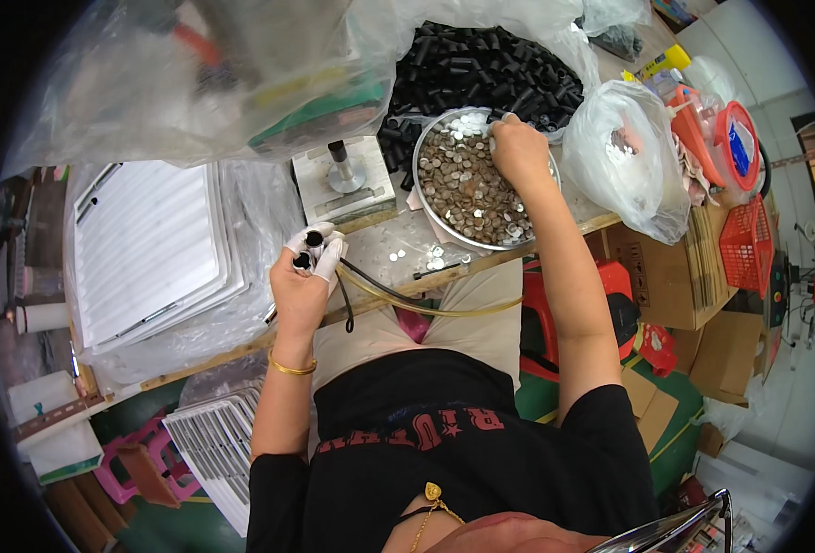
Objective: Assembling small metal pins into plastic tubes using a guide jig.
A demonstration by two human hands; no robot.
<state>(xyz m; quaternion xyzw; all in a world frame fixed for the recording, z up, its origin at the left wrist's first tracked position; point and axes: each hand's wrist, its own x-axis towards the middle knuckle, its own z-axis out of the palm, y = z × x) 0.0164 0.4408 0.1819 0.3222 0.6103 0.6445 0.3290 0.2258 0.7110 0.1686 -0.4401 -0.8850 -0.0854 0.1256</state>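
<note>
Upper centre, the right hand (521, 155) hides its fingertips over small round discs (467, 184); whether pinched, I cannot tell. Centre-left, the left hand (304, 275) clamps white-covered fingers on black cylinders (314, 239).

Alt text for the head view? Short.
A person's right hand is at a round metal pan of small brown and white discs; the left hand holds two short black tubes. A heap of black tubes lies beyond the pan, and a metal block stands to its left.
</note>
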